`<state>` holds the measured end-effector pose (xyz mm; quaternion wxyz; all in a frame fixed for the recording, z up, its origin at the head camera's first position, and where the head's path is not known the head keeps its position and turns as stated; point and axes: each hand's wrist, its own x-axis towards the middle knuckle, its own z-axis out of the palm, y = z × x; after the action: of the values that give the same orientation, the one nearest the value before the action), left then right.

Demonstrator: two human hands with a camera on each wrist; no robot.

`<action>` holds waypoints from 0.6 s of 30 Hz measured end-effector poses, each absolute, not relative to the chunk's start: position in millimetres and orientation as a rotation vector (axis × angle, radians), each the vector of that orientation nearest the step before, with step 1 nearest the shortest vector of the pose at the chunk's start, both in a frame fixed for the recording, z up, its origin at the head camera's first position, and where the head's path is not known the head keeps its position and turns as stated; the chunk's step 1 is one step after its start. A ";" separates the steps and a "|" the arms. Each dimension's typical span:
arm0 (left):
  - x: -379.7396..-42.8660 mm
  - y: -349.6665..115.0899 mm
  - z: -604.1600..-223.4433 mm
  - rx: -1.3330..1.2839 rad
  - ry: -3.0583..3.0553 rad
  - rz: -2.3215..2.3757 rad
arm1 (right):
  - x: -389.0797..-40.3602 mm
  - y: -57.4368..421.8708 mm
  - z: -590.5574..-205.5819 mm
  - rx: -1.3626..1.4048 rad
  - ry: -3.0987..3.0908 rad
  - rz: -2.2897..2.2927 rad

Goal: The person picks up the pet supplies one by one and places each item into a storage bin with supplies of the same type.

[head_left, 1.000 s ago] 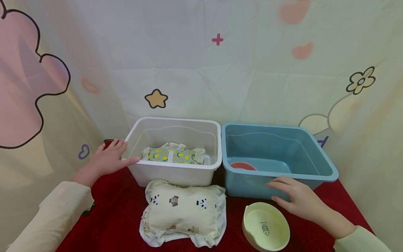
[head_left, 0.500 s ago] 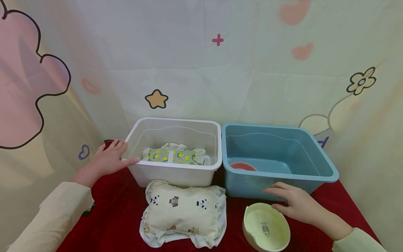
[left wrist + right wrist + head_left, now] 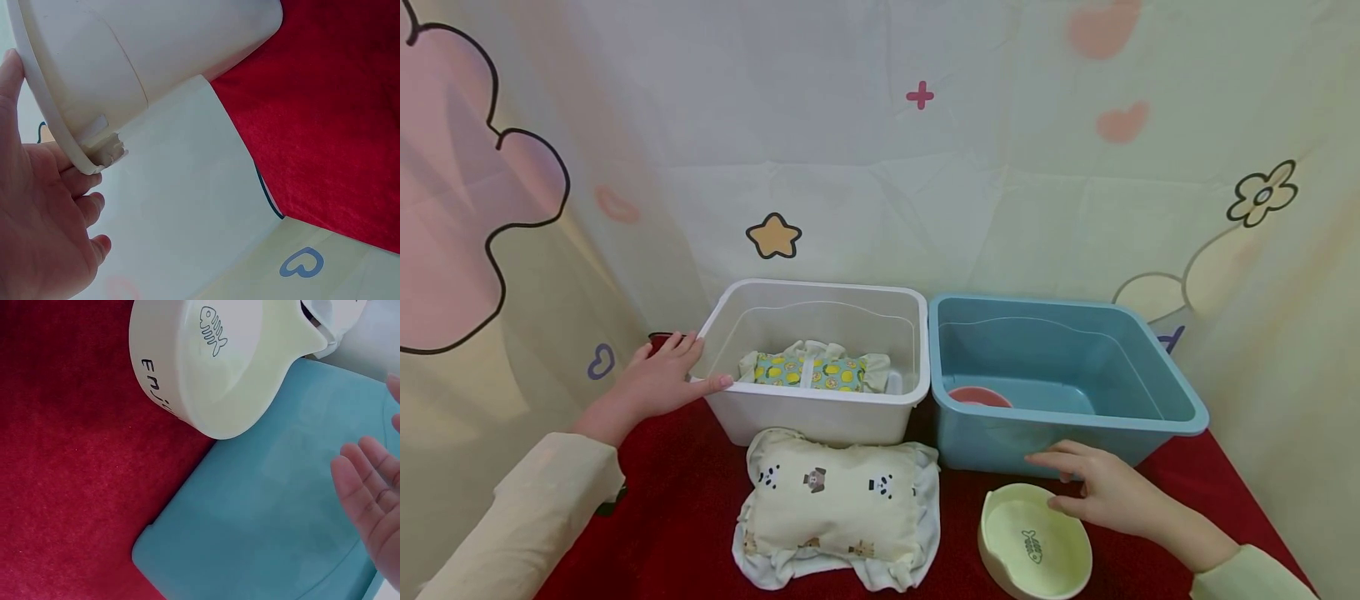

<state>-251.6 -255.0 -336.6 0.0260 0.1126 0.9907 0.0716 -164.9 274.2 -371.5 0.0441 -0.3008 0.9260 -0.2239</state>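
Observation:
My left hand (image 3: 658,379) rests on the left front corner of the white bin (image 3: 812,417), thumb along the front rim and fingers extended over the side. The left wrist view shows the same hand (image 3: 44,225) against the rim. A lemon-print frilled cushion (image 3: 775,369) lies inside that bin. My right hand (image 3: 1108,492) hovers by the upper right edge of a pale yellow pet bowl (image 3: 1037,546), fingers loosely bent and holding nothing. In the right wrist view the bowl (image 3: 231,394) shows a fishbone print, apart from the fingers (image 3: 353,487).
Right of the white bin stands a blue bin (image 3: 1000,437) with a pink round-rimmed object (image 3: 979,396) inside, partly hidden. A cream frilled cushion (image 3: 835,508) with animal prints lies before the white bin. Red cloth (image 3: 662,517) covers the surface; a printed curtain (image 3: 865,208) hangs behind.
My right hand has dropped slightly from in front of the blue bin's rim toward the yellow bowl. The left hand and the other things stay where they were.

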 end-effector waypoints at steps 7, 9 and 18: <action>-252.4 -255.6 -336.9 0.347 3.060 0.222 | -167.3 278.0 -378.9 -0.887 2.770 -0.739; -252.6 -255.8 -337.1 0.348 3.060 0.221 | -168.0 279.1 -381.4 -0.864 2.744 -0.756; -252.3 -256.3 -337.6 0.346 3.061 0.219 | -170.8 282.2 -386.7 -0.795 2.679 -0.771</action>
<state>-252.3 -256.3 -337.6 0.0267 0.1121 0.9908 0.0710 -170.8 282.2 -386.7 0.1213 -0.2721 0.9173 -0.2642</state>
